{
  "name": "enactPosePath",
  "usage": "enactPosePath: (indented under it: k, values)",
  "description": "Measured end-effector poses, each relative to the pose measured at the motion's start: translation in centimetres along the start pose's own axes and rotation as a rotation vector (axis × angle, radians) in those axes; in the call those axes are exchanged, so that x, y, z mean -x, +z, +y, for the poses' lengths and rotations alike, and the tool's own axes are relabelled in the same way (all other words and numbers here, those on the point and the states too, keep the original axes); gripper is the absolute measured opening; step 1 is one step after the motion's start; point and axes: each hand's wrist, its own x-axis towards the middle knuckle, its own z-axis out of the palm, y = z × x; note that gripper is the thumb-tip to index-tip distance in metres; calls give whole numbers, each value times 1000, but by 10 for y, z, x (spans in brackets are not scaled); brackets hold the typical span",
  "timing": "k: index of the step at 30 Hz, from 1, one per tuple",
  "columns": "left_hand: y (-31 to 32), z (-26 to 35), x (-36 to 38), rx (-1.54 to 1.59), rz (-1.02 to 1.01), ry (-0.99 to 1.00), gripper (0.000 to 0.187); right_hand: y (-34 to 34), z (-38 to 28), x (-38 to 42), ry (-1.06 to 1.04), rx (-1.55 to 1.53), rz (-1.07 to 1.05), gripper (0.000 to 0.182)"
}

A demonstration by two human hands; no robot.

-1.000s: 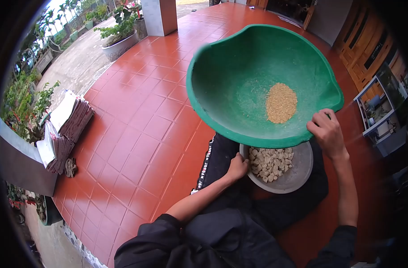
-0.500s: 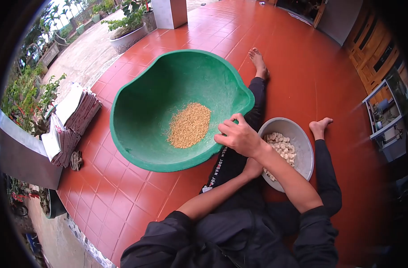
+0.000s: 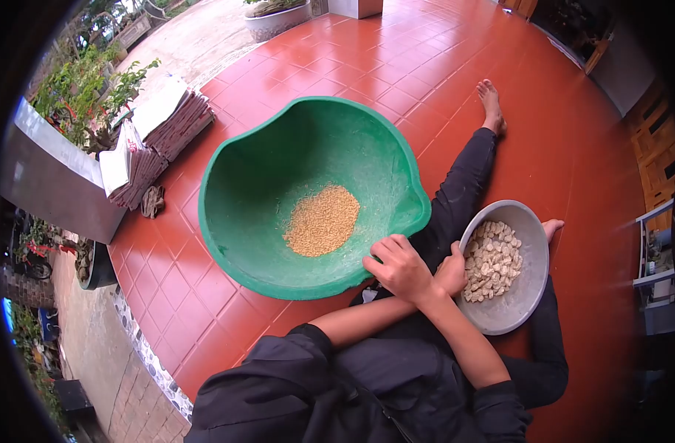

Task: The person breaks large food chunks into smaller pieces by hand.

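Wide green round basin (image 3: 256,177) held at its rim by the right grip (image 3: 402,267), round grey metal-looking bowl (image 3: 528,288) by the left grip (image 3: 451,273)

The right grip is closed over the near right edge of the basin, fingers bent across the rim. From that grip the basin spreads forward and to the left, its uneven rim bulging into a pointed lip just beyond the knuckles. Loose golden-tan small grain (image 3: 324,220) lies heaped inside, left of the right grip and a little beyond it, with a thin scatter around the heap. Whether the basin's underside rests on anything is hidden.

The left grip is just to the right of the other, closed on the near left rim of the bowl, its thumb up at the edge. Pale, lumpy off-white pieces (image 3: 492,262) lie in the bowl, gathered on the side nearest the left grip. The right forearm crosses over the left one.

Beyond both grips, a leg in dark trousers (image 3: 466,173) stretches over the glossy red tiled floor (image 3: 566,155). Well to the left of the grips stands a stack of folded whitish sheets or sacks (image 3: 181,122).
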Motion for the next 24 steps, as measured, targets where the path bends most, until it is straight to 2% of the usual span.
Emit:
enactPosePath:
  k: [1, 2, 3, 4, 5, 6, 7, 8, 9, 11, 13, 15, 16, 19, 21, 23, 24]
  values:
    - [0, 6, 6, -4, 20, 53, 70, -4, -4, 5, 39, -59, 11, 19]
    - [-1, 11, 9, -3, 45, 92, 86, -12, -7, 10, 56, -116, -20, 34]
    - [-1, 14, 9, -25, 63, 119, 92, -21, -8, 15, 87, -107, -32, 34]
    - [1, 12, 6, -64, 53, 116, 95, -35, -9, 20, 161, -172, 52, 39]
    - [11, 9, 1, -192, 130, 84, 93, -49, -7, 30, 246, -212, 142, 44]
    - [19, -25, 3, -646, 593, 631, 89, -67, -1, 46, 339, -58, 157, 46]
    - [60, -90, -44, 4, 442, 958, 85, -74, 5, 68, 483, -138, 274, 38]
    - [20, -43, -17, -188, 101, 561, 84, -82, 14, 96, 650, -80, 369, 31]
    - [-19, 17, 10, -216, -56, 165, 79, -88, 19, 127, 799, -28, 467, 24]
    - [-41, 33, 20, -307, -56, 211, 71, -93, 26, 186, 1086, 73, 735, 17]
    - [-64, 39, 23, -473, -32, 224, 40, -92, 26, 225, 1262, 208, 854, 12]
    - [-82, 57, 32, -580, -23, 227, 27, -81, 30, 244, 1327, 106, 927, 12]
    - [-83, 60, 31, -577, 49, 292, 21, -78, 34, 246, 1372, 17, 1000, 12]
    - [-67, 75, 14, -415, 33, 478, 15, -73, 46, 239, 1344, -143, 935, 12]
    - [-37, 70, -5, -505, -101, 567, 19, -72, 49, 236, 1376, -132, 873, 13]
    - [5, 55, -26, -718, -327, 596, 21, -67, 51, 239, 1387, -144, 883, 12]
    - [23, 48, -30, -837, -366, 605, 24, -65, 49, 239, 1391, -144, 874, 12]
